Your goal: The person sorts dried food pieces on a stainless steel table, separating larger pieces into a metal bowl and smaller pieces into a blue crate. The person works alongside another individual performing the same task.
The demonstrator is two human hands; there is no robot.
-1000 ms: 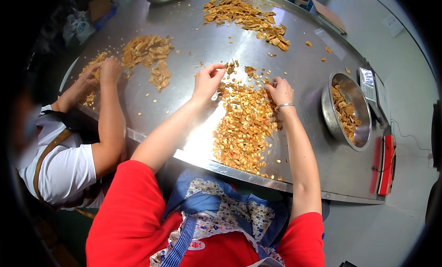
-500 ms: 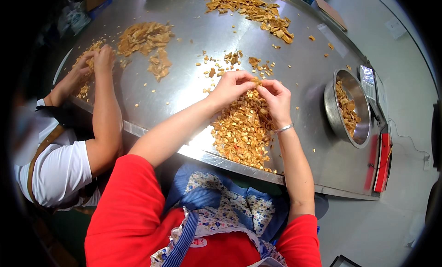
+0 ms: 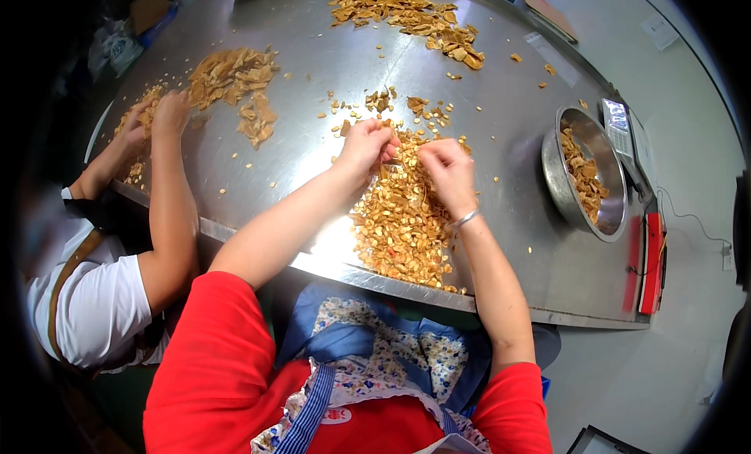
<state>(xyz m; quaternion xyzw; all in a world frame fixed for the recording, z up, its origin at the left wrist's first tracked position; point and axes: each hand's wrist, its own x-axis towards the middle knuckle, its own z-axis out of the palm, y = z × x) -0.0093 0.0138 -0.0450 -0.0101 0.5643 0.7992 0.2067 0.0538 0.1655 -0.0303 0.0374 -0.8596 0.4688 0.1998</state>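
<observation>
My left hand [image 3: 364, 152] hovers over the far left part of a pile of small golden-yellow seed-like pieces [image 3: 400, 233]. Its fingers are curled inward, and whatever they may hold is too small to make out. A short gap away, my right hand [image 3: 450, 172], with a silver bangle at the wrist, is above the pile's right side. Thumb and fingers are pinched together there, their contents hidden. Just beyond both hands lie loose seeds and darker brown flakes [image 3: 380, 101] on the metal table [image 3: 501, 219].
A steel bowl [image 3: 557, 172] part full of brown dried slices stands at the right, beside a scale [image 3: 618, 129]. More dried slices lie in a far heap [image 3: 407, 16] and a left heap [image 3: 227, 77]. A co-worker's hands [image 3: 160, 114] work at another seed pile on the left.
My hands, together at the pile's far end before, have moved apart: the left went left, the right came lower and slightly left. The view has shifted a little.
</observation>
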